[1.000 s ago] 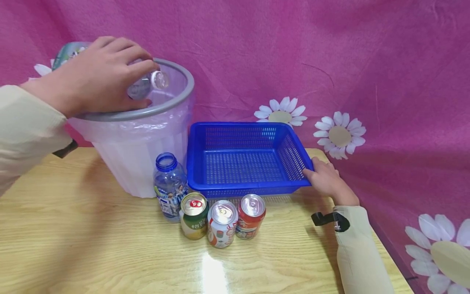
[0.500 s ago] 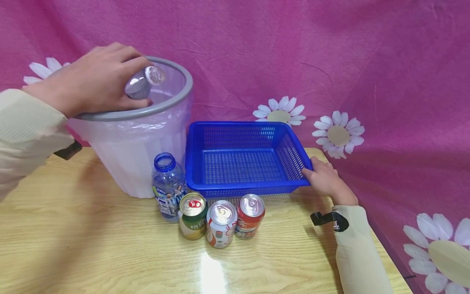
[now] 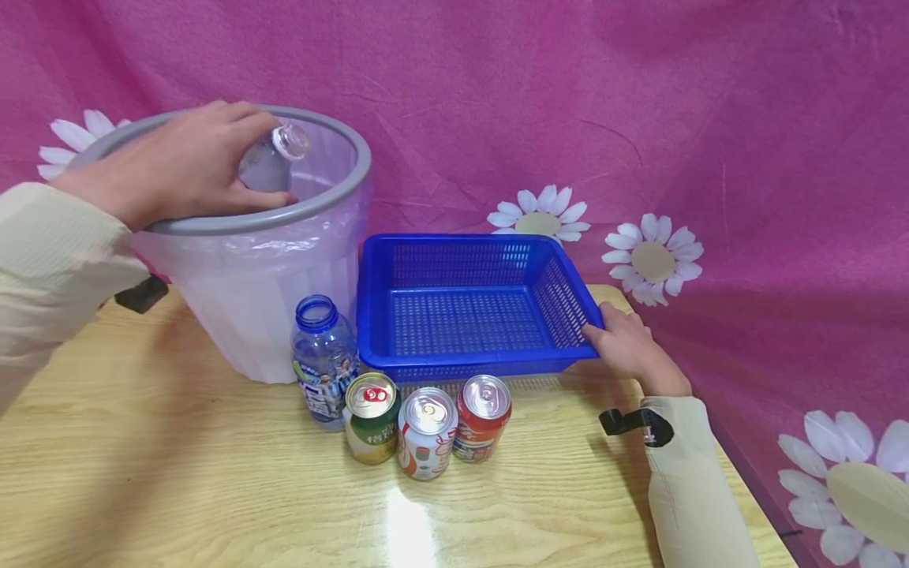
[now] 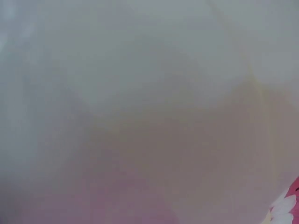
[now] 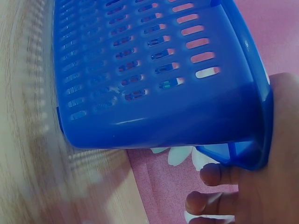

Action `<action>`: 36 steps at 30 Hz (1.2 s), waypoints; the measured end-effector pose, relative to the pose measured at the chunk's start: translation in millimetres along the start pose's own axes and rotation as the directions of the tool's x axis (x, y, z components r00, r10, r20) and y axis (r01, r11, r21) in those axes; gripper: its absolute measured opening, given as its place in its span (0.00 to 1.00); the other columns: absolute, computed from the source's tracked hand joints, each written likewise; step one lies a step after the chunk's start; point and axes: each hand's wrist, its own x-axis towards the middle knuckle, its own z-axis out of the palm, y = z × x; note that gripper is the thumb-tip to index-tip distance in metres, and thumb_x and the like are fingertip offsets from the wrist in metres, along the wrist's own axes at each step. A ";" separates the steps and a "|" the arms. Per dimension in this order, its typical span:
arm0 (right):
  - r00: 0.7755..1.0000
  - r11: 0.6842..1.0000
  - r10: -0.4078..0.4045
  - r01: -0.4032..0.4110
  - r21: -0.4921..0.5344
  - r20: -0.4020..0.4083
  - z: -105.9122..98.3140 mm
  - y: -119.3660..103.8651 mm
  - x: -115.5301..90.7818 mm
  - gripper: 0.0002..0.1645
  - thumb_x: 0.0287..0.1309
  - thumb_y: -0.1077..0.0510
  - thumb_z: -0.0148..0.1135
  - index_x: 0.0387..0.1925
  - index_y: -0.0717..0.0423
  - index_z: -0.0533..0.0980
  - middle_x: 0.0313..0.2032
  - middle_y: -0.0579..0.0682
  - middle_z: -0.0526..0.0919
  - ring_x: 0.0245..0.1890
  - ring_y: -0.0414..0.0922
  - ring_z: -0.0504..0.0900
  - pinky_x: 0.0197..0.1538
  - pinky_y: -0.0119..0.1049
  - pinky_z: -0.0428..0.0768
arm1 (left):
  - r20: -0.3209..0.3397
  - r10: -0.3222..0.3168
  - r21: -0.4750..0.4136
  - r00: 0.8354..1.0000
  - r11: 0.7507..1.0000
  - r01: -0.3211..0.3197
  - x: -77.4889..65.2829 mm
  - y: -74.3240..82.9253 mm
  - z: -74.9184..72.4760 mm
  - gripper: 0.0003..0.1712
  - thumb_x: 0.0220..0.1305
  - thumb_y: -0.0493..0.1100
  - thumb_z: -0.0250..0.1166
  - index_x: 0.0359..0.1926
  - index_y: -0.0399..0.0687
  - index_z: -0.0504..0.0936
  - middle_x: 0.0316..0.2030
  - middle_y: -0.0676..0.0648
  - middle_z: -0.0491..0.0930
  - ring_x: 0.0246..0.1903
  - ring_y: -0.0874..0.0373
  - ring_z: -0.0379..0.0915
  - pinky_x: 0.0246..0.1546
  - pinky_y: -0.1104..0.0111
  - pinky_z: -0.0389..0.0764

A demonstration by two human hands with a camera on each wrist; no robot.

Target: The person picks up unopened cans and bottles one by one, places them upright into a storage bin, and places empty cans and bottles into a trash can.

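Observation:
My left hand [image 3: 192, 162] is over the mouth of the grey-rimmed bin [image 3: 248, 315], wrist by the near rim. It grips a clear plastic bottle [image 3: 264, 167], whose open neck points right; the hand and rim hide the rest. A pale blur fills most of the left wrist view. At the right, my right hand [image 3: 634, 353] holds the front right corner of a blue perforated basket [image 3: 469, 364]. In the right wrist view, the basket's wall [image 5: 177, 116] stands beside the hand, its rim against the palm, with curled fingers [image 5: 212, 203] below.
A blue-tinted open bottle [image 3: 323, 371] stands before the bin. Beside it, in front of the basket, are a green can [image 3: 372, 422], a white can [image 3: 428, 438] and a red can [image 3: 483, 422] on the wooden table [image 3: 234, 489]. Behind hangs a pink flowered cloth [image 3: 454, 118].
My left hand has lowered the clear bottle into the bin; its greenish far end, seen above the rim earlier, is now out of sight. My right hand stays on the basket.

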 end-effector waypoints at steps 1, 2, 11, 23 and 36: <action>1.000 1.000 0.000 0.000 0.001 0.002 -0.1 -0.4 -0.3 0.23 0.68 0.46 0.42 0.50 0.61 0.66 0.42 0.62 0.77 0.49 0.60 0.68 0.46 0.53 0.66 | 0.006 -0.003 -0.008 1.000 1.000 0.003 0.2 -0.3 0.3 0.39 0.52 0.57 0.71 0.58 0.38 0.71 0.55 0.30 0.73 0.53 0.34 0.69 0.56 0.40 0.68; 1.000 1.000 -0.001 0.001 0.000 0.003 -0.2 -0.8 -0.4 0.23 0.68 0.46 0.42 0.50 0.61 0.66 0.42 0.62 0.77 0.49 0.60 0.68 0.46 0.53 0.66 | 0.012 -0.006 -0.015 1.000 1.000 0.007 0.4 -0.6 0.6 0.39 0.52 0.57 0.71 0.58 0.38 0.71 0.56 0.30 0.73 0.54 0.33 0.69 0.57 0.40 0.68; 1.000 1.000 -0.003 0.003 0.001 0.000 -1.0 -1.9 0.6 0.22 0.68 0.46 0.42 0.48 0.60 0.67 0.40 0.61 0.76 0.49 0.60 0.68 0.45 0.52 0.66 | 0.046 -0.041 -0.059 0.998 0.997 0.044 1.8 -2.5 2.7 0.38 0.53 0.57 0.70 0.59 0.40 0.70 0.55 0.33 0.73 0.57 0.36 0.68 0.61 0.42 0.67; 1.000 1.000 -0.008 0.008 -0.006 -0.004 -1.8 1.0 0.9 0.22 0.69 0.46 0.41 0.48 0.61 0.67 0.40 0.61 0.77 0.48 0.60 0.69 0.45 0.52 0.66 | 0.070 -0.069 -0.092 0.995 0.993 0.075 2.4 -1.1 3.4 0.38 0.56 0.59 0.68 0.60 0.43 0.69 0.55 0.35 0.73 0.57 0.38 0.68 0.61 0.42 0.66; 1.000 1.000 -0.011 0.011 -0.010 -0.013 -1.8 3.2 1.3 0.21 0.68 0.46 0.42 0.47 0.61 0.67 0.39 0.61 0.77 0.47 0.59 0.69 0.43 0.50 0.66 | 0.121 -0.099 -0.082 0.988 0.991 0.109 3.9 0.5 3.2 0.42 0.57 0.62 0.67 0.66 0.46 0.66 0.61 0.34 0.70 0.61 0.34 0.67 0.63 0.40 0.66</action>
